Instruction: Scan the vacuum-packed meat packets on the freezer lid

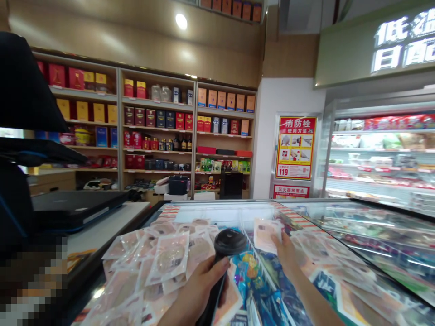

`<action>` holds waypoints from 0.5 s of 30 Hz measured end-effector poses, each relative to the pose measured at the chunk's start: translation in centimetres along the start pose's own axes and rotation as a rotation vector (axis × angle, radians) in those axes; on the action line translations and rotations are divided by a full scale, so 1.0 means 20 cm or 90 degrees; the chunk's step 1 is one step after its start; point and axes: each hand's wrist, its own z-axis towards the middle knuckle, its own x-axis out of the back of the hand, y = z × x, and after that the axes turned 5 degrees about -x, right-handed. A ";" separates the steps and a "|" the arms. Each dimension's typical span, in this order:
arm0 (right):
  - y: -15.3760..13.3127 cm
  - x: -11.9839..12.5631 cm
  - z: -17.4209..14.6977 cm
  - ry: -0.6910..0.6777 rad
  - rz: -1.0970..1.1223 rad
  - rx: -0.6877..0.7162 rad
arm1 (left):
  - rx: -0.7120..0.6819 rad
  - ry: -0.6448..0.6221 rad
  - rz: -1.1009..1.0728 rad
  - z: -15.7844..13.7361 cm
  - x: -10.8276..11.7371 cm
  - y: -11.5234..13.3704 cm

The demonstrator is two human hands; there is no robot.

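My left hand (204, 283) is wrapped round the handle of a black barcode scanner (230, 240), whose head points up and away from me. Between the fingers and thumb of my right hand (287, 253) is a flat packet (267, 234) in clear and pale wrapping, a small dark printed code on its upper left. On the left, a heap of similar flat packets (170, 258) lies in the freezer, and more packets (326, 256) lie on the right. Below the scanner and the held packet are blue bags (261, 280) beside a white wire divider (263, 267).
A chest freezer with a glass top (210, 210) stretches ahead and to the right. At the left is a counter with a black device (78, 208) and dark screens. Shelves of boxed goods (156, 117) line the back wall; a lit open fridge (380, 154) stands at the right.
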 end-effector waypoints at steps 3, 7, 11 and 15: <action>-0.02 0.00 -0.02 -0.026 0.091 -0.029 | 0.009 -0.027 0.018 0.00 0.00 -0.01; -0.07 0.01 -0.05 -0.031 0.122 -0.050 | 0.016 -0.030 0.021 0.00 0.01 -0.02; -0.10 0.02 -0.08 -0.013 0.111 -0.051 | 0.015 -0.022 0.019 0.01 0.01 -0.01; -0.10 0.02 -0.08 -0.006 0.099 -0.055 | 0.024 -0.041 0.023 0.00 0.01 -0.01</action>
